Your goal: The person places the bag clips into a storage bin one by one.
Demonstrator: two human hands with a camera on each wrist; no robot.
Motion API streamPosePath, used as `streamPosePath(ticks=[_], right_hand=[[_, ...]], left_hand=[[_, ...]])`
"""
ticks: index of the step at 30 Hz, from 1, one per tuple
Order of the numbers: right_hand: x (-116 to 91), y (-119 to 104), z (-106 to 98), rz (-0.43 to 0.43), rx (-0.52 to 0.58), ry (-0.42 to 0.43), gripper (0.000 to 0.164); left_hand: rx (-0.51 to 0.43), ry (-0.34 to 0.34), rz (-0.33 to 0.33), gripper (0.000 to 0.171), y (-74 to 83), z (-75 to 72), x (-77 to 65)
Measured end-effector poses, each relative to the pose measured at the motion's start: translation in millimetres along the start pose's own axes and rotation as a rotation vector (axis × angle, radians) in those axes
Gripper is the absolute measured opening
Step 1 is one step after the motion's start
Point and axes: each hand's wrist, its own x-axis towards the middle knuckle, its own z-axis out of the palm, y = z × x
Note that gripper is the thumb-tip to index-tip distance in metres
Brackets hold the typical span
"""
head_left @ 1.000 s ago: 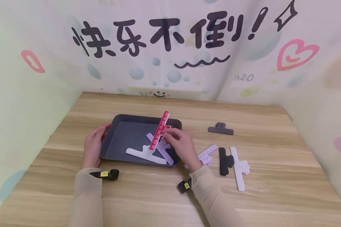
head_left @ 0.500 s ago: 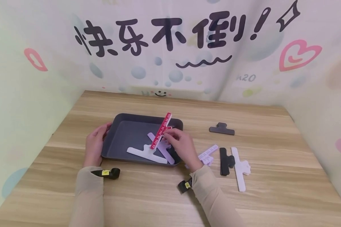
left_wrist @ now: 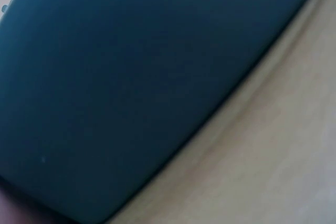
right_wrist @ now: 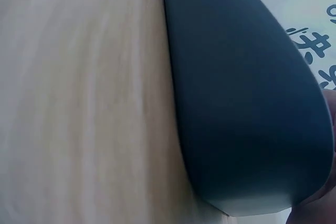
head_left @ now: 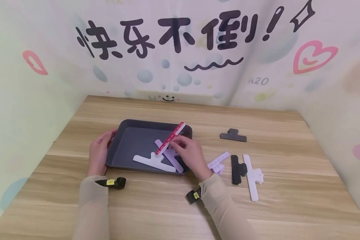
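Note:
In the head view my right hand (head_left: 190, 153) pinches a red-and-white clip (head_left: 168, 140) with a ruler-like pattern by its handle, over the right part of a dark grey tray (head_left: 120, 140). The clip slants above the tray, its lower end close over a white clip (head_left: 151, 162). A purple clip (head_left: 175, 161) lies beside that one, with something black partly hidden by my hand. My left hand (head_left: 98, 153) rests against the tray's left outer wall, fingers along it. Both wrist views are mostly filled by the tray's dark outer wall (left_wrist: 147, 87).
Right of the tray on the wooden table (head_left: 150, 206) lie a lilac patterned clip (head_left: 218, 163), partly behind my right wrist, a black clip (head_left: 237, 170) and a long white clip (head_left: 252, 178). A dark grey clip (head_left: 233, 135) lies farther back. A printed curtain (head_left: 174, 66) stands behind.
The red clip has tipped flatter and lower over the tray, its upper end swinging to the right, still in my right fingers. My left hand and the tray stay in place.

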Motion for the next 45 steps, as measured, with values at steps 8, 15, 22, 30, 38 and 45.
streamPosePath(ticks=[8, 15, 22, 30, 38, 45], right_hand=[[0.5, 0.4, 0.6, -0.026, -0.065, -0.008, 0.011], [0.3, 0.1, 1.2, -0.034, -0.112, -0.037, 0.013], [-0.1, -0.8, 1.6, -0.042, -0.151, -0.052, 0.014], [0.0, -0.6, 1.5, -0.056, -0.190, -0.063, 0.014], [0.8, -0.7, 1.3, -0.086, -0.255, -0.075, 0.015], [0.7, 0.8, 2.5, -0.085, -0.261, -0.084, 0.020]], left_hand=[[0.011, 0.005, -0.011, 0.047, 0.9, 0.8, 0.2], [0.017, 0.016, -0.021, 0.048, 1.2, 0.8, -0.6], [0.008, 0.019, -0.014, 0.049, 1.0, 0.6, -0.9], [0.006, 0.015, -0.017, 0.048, 0.9, 0.4, -0.7], [0.008, 0.021, -0.017, 0.046, 2.5, 1.6, 0.6], [0.010, 0.020, -0.019, 0.047, 2.2, 1.0, 0.3]])
